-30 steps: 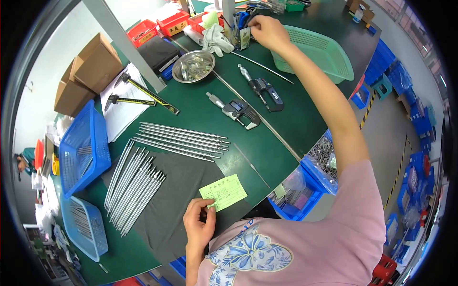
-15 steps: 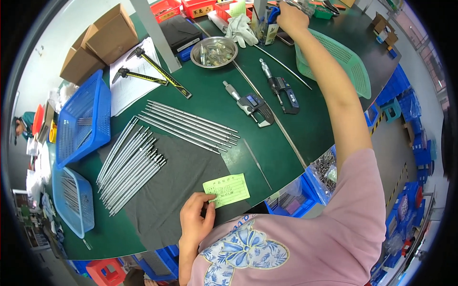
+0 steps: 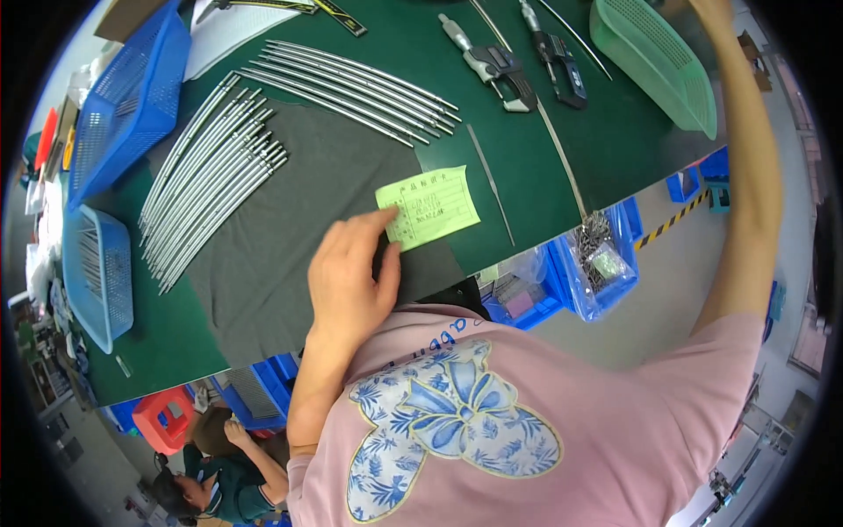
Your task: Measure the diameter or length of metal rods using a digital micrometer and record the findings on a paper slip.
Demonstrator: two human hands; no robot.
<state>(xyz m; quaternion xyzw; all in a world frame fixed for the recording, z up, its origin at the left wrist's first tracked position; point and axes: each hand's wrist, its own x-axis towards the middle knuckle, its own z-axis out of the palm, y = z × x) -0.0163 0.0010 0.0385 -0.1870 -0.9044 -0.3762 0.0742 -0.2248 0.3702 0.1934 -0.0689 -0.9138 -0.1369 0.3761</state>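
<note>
Wearer: pink short-sleeved T-shirt (image 3: pixel 562 422), front printed with a large blue-and-white floral bow. Forearms bare; left hand (image 3: pixel 349 279) bare, without glove, ring or watch.

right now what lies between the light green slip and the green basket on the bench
In the head view, a thin loose metal rod and a longer rod cross the dark green bench top between the light green slip and green basket.

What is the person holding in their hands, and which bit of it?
The left hand presses its fingertips on the near left corner of the green paper slip, not gripping it. The right hand reaches up out of view, so that cannot be told.
</note>
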